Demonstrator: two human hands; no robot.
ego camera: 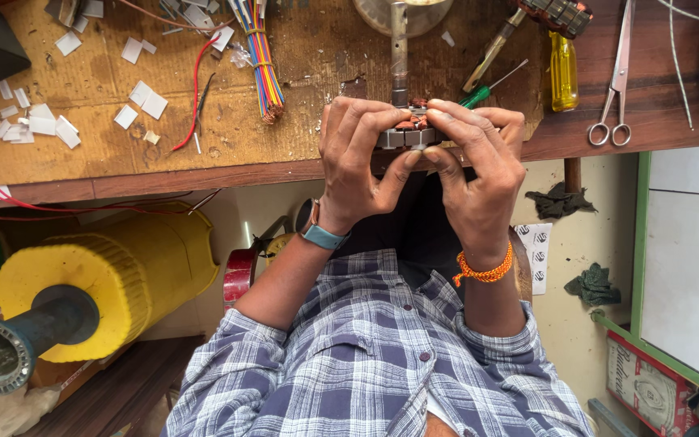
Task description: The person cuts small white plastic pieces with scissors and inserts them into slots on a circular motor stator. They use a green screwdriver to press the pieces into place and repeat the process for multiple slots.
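Note:
Both my hands grip a small grey metal motor stator (408, 134) with copper windings, held at the front edge of the wooden workbench (228, 137). My left hand (357, 162) wraps its left side, thumb pressed under it, a watch with a teal strap on the wrist. My right hand (475, 166) holds the right side, fingers curled over the top, an orange thread band on the wrist. A metal shaft (399, 48) rises from the stator toward the far side of the bench.
On the bench lie a bundle of coloured wires (262, 61), white paper scraps (42, 121), a red wire (194, 89), a yellow-handled screwdriver (563, 69), a green-handled screwdriver (483, 93) and scissors (615, 81). A big yellow spool (99, 283) sits below left.

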